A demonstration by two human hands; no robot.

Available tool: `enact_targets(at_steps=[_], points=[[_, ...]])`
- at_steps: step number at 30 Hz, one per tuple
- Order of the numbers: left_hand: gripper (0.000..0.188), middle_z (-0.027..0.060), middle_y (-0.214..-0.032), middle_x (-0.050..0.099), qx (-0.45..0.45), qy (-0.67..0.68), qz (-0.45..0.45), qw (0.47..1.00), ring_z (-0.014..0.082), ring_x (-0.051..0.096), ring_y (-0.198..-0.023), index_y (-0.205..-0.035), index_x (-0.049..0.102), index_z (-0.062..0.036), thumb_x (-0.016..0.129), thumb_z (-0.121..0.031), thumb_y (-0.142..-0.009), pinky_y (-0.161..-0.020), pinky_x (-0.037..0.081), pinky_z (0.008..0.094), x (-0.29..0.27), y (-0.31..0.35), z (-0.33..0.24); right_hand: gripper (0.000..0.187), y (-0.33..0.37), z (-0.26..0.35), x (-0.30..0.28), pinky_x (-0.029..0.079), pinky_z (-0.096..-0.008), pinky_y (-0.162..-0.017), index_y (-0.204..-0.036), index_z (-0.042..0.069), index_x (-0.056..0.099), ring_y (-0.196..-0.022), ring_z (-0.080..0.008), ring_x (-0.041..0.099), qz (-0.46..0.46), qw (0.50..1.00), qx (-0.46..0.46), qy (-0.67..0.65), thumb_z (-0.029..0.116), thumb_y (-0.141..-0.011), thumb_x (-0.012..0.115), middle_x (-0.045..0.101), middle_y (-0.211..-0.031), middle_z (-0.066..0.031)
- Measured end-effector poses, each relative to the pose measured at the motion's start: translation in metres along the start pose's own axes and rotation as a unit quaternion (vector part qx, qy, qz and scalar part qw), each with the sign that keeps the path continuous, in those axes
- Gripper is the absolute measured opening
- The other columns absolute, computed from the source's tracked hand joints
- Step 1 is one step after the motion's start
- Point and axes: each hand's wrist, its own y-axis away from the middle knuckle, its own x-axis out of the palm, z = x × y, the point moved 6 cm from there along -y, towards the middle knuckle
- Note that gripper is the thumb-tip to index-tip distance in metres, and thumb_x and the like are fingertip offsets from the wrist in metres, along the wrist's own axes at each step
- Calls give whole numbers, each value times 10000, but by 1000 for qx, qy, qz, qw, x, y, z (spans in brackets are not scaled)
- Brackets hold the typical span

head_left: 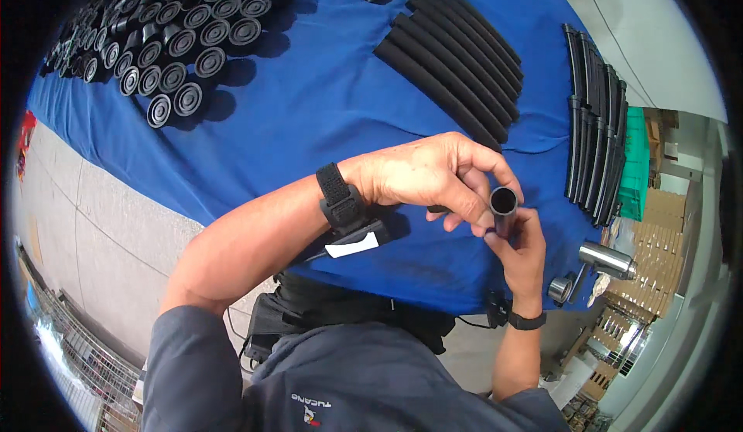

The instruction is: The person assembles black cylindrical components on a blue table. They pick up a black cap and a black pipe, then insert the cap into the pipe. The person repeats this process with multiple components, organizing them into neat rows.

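A short black tube is between my two hands, its round open end turned up toward me. My left hand reaches across from the left, with thumb and fingers closed around the tube near its open end. Lower down, my right hand grips the same tube between thumb and fingers. Under the left palm a small dark piece shows, too hidden to name. The tube's far end is out of sight behind my fingers. Beyond my hands, several long black tubes lie side by side on the blue cloth.
Many black round-based pieces crowd the far left. More black tubes with collars lie along the right edge, beside a green crate. A metal cylindrical tool stands at the near right corner. Cardboard boxes are stacked beyond.
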Motion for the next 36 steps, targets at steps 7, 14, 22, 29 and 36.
enact_targets(at_steps=[7,14,22,29,36], points=[[474,44,-807,749,-1,8,20,1000,50,620,-612,-1309,677,-48,712,-58,-836,-508,452,192,4,1,0,413,12,2,4,476,-281,-874,-1190,-2,602,-939,-116,591,160,979,34,-126,159,-877,816,650,-1014,-32],[517,26,-799,745,-33,1,81,996,49,581,-572,-1294,692,-49,802,-18,-789,-504,427,197,12,1,5,478,15,-13,1,495,-298,-881,-1199,5,589,-986,-141,610,126,980,7,-157,143,-825,851,642,-1083,-45],[521,33,-835,743,-48,6,113,992,59,583,-582,-1296,691,-40,822,-22,-792,-535,451,213,15,0,13,351,15,-1,3,506,-315,-881,-1126,0,640,-1009,-157,629,107,985,-26,-130,124,-845,809,671,-1064,-71],[525,23,-789,717,-46,2,167,985,52,579,-588,-1300,696,-57,828,-31,-793,-542,440,217,24,1,14,453,13,-11,-5,514,-320,-902,-1179,0,619,-1009,-180,640,189,977,30,-93,60,-787,838,664,-1119,-90],[521,25,-800,720,-46,8,165,985,50,576,-594,-1302,696,-57,830,-50,-799,-538,436,219,23,2,16,363,16,-6,2,516,-321,-874,-1154,-7,634,-978,-189,646,146,983,-3,-113,167,-871,780,668,-1110,-86]])
